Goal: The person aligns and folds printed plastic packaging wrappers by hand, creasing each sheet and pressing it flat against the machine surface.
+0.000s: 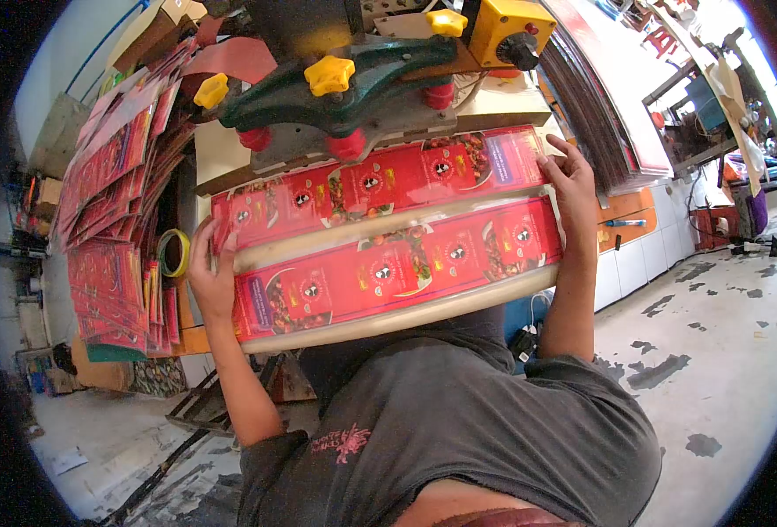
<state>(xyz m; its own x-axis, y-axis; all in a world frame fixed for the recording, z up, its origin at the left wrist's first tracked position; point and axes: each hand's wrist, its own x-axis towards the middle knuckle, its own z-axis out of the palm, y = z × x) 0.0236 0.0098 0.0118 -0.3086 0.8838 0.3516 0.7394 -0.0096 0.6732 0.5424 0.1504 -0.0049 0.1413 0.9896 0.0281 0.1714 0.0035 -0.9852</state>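
Two long strips of red printed sheet lie side by side in front of me: a far sheet (410, 180) partly under the machine, and a near sheet (397, 272) on a pale board (406, 318). A pale bar (388, 225) runs between them. My left hand (211, 277) is closed at the far sheet's left end, thumb and fingers on its corner. At the right end, my right hand (573, 180) touches that sheet's edge with its fingers apart. Above them stands the machine's dark green arm (371, 88) with red feet (346, 145) and yellow knobs (330, 76).
A tall, uneven pile of red printed sheets (107, 193) stands at left, with a yellow tape roll (174, 253) beside it. A yellow control box (511, 33) is at the upper right, near stacked boards (604, 97). A blue pen (625, 223) lies at right.
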